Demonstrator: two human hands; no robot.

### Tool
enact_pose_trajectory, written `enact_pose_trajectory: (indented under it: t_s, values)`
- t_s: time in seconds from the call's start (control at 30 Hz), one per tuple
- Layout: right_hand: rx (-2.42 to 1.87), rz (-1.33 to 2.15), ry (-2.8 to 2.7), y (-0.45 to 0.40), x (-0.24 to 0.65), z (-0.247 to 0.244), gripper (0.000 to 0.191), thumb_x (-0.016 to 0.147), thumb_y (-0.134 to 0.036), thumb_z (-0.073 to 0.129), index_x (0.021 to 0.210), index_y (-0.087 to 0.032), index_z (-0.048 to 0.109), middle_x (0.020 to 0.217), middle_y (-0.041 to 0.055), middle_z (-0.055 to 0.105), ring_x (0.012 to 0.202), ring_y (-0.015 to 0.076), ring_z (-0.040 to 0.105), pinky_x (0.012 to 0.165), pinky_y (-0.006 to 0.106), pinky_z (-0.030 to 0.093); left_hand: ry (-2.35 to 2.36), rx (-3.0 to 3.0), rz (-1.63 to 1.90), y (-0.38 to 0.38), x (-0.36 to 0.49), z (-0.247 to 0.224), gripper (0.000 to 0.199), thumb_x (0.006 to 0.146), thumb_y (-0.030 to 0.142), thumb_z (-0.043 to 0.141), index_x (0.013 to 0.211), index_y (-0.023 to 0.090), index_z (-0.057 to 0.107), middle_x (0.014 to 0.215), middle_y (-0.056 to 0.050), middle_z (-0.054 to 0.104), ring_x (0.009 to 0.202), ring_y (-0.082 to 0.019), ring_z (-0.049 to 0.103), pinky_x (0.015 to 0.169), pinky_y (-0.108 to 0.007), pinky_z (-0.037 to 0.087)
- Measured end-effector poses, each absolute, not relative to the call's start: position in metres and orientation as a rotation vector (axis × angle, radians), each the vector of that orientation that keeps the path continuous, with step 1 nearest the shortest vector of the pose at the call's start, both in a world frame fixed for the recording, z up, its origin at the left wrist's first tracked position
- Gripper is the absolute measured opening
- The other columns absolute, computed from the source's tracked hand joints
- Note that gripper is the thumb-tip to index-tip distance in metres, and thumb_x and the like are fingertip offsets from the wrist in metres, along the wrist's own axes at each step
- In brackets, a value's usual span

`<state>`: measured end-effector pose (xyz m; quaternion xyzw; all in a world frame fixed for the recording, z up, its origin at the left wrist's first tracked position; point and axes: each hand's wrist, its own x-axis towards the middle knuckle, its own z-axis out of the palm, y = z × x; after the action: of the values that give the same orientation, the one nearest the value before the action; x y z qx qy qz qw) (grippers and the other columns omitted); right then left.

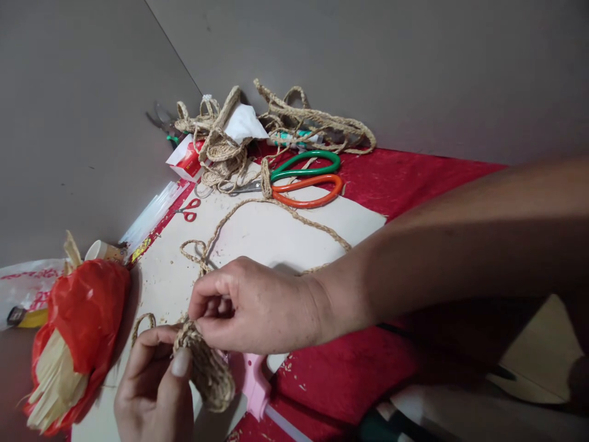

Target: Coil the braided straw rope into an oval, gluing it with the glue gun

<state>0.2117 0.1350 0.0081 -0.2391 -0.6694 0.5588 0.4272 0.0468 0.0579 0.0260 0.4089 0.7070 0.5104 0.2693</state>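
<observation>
My left hand [154,383] pinches a small woven straw piece [211,374] between thumb and fingers, low in the view. Its body hangs down to the right of my thumb. Just above its top edge is my right hand [257,307], closed with thumb and forefinger pressed together. What those fingertips grip is too small to make out. A braided straw cord [243,205] loops over the white board behind my right hand, and part of it is hidden by that hand. Under the hands lies a pink glue gun [254,383], partly covered by the woven piece.
Large scissors [306,178] with green and orange handles lie beyond the hands, near small red scissors [189,210]. Braided cords [331,126] are heaped at the back. A red plastic bag [89,307] of straw strips stands left, by a paper cup [103,252] and glue sticks [154,215].
</observation>
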Motion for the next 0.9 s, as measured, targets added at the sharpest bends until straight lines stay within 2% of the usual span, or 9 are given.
enact_pose_trajectory:
  t_s: [0.27,0.37,0.53,0.67,0.8,0.9]
  values:
    - [-0.640,1.315,-1.745,0.134,0.215,0.010,0.006,0.073,-0.006,0.062,0.072,-0.010,0.067,0.058,-0.0057,0.057,0.053,0.0020,0.048,0.058,0.014,0.040,1.861,1.050,1.238,0.062,0.039,0.021,0.036,0.056,0.044,0.088,0.079,0.021,0.073,0.072,-0.002,0.071,0.061,-0.013,0.060,0.056,-0.018,0.049]
    - [-0.623,1.278,-1.754,0.134,0.215,0.010,0.006,0.074,-0.006,0.062,0.070,-0.010,0.065,0.058,-0.0051,0.057,0.055,0.0030,0.048,0.058,0.015,0.039,1.898,1.067,1.253,0.061,0.038,0.021,0.035,0.055,0.044,0.089,0.074,0.020,0.073,0.066,-0.001,0.069,0.060,-0.012,0.058,0.054,-0.016,0.047]
    - [-0.574,1.191,-1.798,0.133,0.215,0.007,0.010,0.076,-0.007,0.059,0.068,-0.011,0.060,0.060,-0.0049,0.056,0.055,0.0029,0.044,0.056,0.015,0.036,1.922,1.048,1.336,0.059,0.041,0.021,0.035,0.050,0.044,0.090,0.069,0.021,0.072,0.061,0.001,0.068,0.049,-0.009,0.054,0.043,-0.015,0.042]
    - [-0.424,1.126,-1.820,0.132,0.214,0.001,0.011,0.079,-0.009,0.056,0.068,-0.011,0.058,0.059,-0.0051,0.050,0.053,0.0030,0.039,0.053,0.015,0.033,1.948,0.986,1.414,0.060,0.041,0.019,0.038,0.046,0.044,0.092,0.069,0.021,0.071,0.065,0.001,0.072,0.054,-0.012,0.061,0.050,-0.017,0.049]
    - [-0.419,1.113,-1.880,0.129,0.214,0.000,0.013,0.082,-0.009,0.053,0.078,-0.009,0.065,0.063,-0.0025,0.054,0.055,0.0047,0.040,0.055,0.017,0.035,1.985,1.000,1.486,0.061,0.041,0.020,0.038,0.047,0.044,0.091,0.070,0.021,0.072,0.065,0.001,0.072,0.053,-0.011,0.061,0.049,-0.016,0.049]
    - [-0.410,1.144,-1.969,0.127,0.216,0.001,0.020,0.084,-0.010,0.052,0.094,-0.007,0.069,0.069,-0.0002,0.058,0.058,0.0066,0.043,0.058,0.019,0.037,1.985,1.028,1.542,0.065,0.044,0.021,0.036,0.050,0.045,0.090,0.068,0.019,0.071,0.063,0.001,0.070,0.052,-0.011,0.060,0.049,-0.016,0.049]
